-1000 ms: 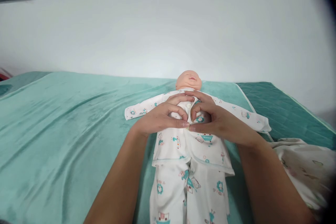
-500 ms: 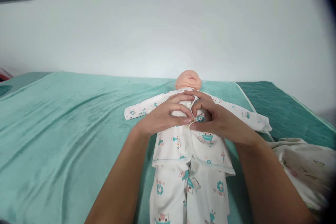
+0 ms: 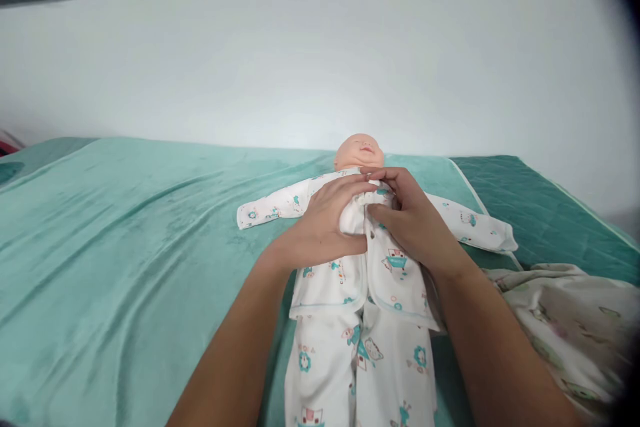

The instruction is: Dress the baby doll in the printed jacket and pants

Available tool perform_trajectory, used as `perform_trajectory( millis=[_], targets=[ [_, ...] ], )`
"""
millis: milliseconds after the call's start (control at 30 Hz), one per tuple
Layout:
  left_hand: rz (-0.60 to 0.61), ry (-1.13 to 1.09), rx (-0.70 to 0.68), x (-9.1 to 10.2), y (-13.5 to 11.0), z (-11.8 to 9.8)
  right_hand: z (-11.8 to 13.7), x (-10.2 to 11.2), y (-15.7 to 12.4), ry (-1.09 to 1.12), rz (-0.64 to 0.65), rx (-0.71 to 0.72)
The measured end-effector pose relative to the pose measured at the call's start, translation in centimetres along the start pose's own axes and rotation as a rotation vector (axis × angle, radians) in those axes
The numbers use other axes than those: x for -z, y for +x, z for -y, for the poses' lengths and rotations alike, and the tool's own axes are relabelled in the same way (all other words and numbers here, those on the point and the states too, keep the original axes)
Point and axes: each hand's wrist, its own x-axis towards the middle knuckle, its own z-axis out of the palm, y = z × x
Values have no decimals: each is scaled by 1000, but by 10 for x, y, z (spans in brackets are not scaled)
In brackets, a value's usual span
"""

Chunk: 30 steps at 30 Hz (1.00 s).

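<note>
A baby doll [image 3: 359, 150] lies on its back, dressed in a white baby shirt [image 3: 327, 290] and matching pants [image 3: 395, 363] with small teal and brown prints. Both my hands are at the shirt's front opening, on the chest. My left hand [image 3: 325, 217] arches over one side, its thumb pressed along the opening and its fingertips at the upper edge. Opposite it, my right hand [image 3: 413, 213] has curled fingers and thumb on the other front edge. A pale button [image 3: 363, 199] shows between the hands, and a buttonhole [image 3: 372, 235] lies just below my right thumb.
The doll rests on a light green sheet [image 3: 125, 233] with long wrinkles. A darker green quilted cover [image 3: 545, 213] lies at the right. Nearer on that side is a crumpled printed cloth [image 3: 585, 320]. A white wall [image 3: 300, 60] stands behind the bed.
My right hand has shifted slightly up the shirt opening. My left fingers have straightened toward the upper edge, its thumb now lower. The buttonhole has come into sight; the doll stays in place.
</note>
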Motion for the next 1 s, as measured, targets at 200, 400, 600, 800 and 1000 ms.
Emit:
perform_trajectory(
  millis=[200,400,600,800,1000],
  targets=[
    [-97,-147,9,-3,3,5,1,-4,2,-35,-35,115],
    [-271,65,11,-18,8,7,1,-6,2,-142,-80,135],
    [-278,158,-36,-20,10,5,-1,-7,3,-188,-84,186],
    [-361,225,-11,-21,10,1,-1,-7,2,-158,-88,132],
    [-525,278,71,-21,11,-1,-2,-4,2,-136,-103,67]
  ],
)
